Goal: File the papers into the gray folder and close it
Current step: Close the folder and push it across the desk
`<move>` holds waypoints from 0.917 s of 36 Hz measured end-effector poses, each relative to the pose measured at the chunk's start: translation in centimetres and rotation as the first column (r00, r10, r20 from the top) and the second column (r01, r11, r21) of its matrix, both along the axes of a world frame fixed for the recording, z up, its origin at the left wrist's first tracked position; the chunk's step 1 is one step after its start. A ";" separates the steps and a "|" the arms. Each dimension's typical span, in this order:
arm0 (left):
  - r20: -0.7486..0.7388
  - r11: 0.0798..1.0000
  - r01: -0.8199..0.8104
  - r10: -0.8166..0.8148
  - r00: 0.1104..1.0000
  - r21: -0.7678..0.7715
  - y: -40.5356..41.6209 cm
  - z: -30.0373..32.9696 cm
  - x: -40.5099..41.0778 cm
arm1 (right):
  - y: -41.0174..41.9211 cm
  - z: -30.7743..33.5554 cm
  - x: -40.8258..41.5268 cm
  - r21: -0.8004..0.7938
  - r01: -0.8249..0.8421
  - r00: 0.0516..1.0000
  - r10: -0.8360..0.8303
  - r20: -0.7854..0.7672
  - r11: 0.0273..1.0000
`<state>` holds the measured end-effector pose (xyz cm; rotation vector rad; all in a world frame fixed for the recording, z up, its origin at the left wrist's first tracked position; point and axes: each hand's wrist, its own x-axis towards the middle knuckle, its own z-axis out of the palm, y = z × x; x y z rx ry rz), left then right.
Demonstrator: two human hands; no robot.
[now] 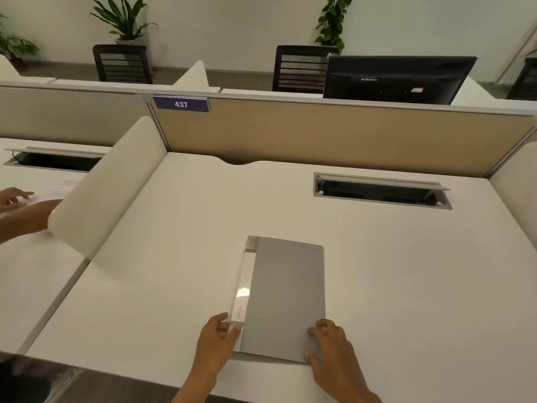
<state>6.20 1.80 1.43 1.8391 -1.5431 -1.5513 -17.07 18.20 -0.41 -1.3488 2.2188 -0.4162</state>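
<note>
The gray folder (286,298) lies shut and flat on the white desk (174,257), with a white spine strip along its left side. My left hand (216,341) grips the near end of that spine between thumb and fingers. My right hand (334,353) rests on the folder's near right corner, fingers spread on the cover. No loose papers show on this desk; any papers inside the folder are hidden.
A curved white divider (107,187) stands at the left. Beyond it another person's hands (20,207) rest on papers (62,187) on the neighbouring desk. A cable slot (380,190) is open at the back right, under the tan partition (334,135).
</note>
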 end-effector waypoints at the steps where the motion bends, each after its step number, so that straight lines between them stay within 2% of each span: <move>1: -0.021 1.000 -0.020 0.020 1.000 0.017 0.0 0.1 -0.1 | 0.0 0.0 0.0 -0.010 0.005 1.000 -0.005 0.000 1.000; 6: -0.089 0.995 -0.070 0.076 0.993 0.069 -0.3 1.1 -1.0 | 0.0 -0.1 -0.2 -0.040 0.041 0.998 -0.039 0.044 0.998; 12: -0.131 0.987 -0.093 0.110 0.985 0.129 -0.7 1.4 -1.3 | -0.2 0.4 -0.5 -0.121 0.246 0.941 -0.207 0.268 0.962; 14: -0.157 0.982 -0.106 0.131 0.979 0.155 -0.8 1.3 -1.2 | -0.3 0.7 -0.4 -0.131 0.409 0.859 -0.333 0.388 0.903; 17: -0.215 0.971 -0.137 0.178 0.960 0.194 -1.0 1.7 -1.1 | -0.4 1.5 -0.3 0.002 0.639 0.610 -0.508 0.609 0.770; 20: -0.253 0.966 -0.145 0.199 0.947 0.215 -1.0 2.2 -1.1 | -0.5 1.5 -0.5 0.160 0.734 0.326 -0.548 0.771 0.660; 22: -0.257 0.965 -0.144 0.199 0.946 0.218 -1.1 2.4 -1.1 | -0.6 1.6 -0.7 0.242 0.744 0.175 -0.532 0.829 0.622; 24: -0.253 0.967 -0.141 0.194 0.948 0.214 -1.2 2.6 -1.1 | -0.8 2.1 -0.8 0.263 0.747 0.117 -0.509 0.853 0.611; 27: -0.253 0.969 -0.139 0.189 0.949 0.204 -1.6 2.9 -1.1 | -1.2 3.0 -0.8 0.267 0.760 0.083 -0.496 0.865 0.592; 33: -0.272 0.976 -0.124 0.170 0.947 0.176 -3.5 3.9 -1.7 | -3.3 4.2 -1.3 0.220 0.784 0.092 -0.459 0.884 0.581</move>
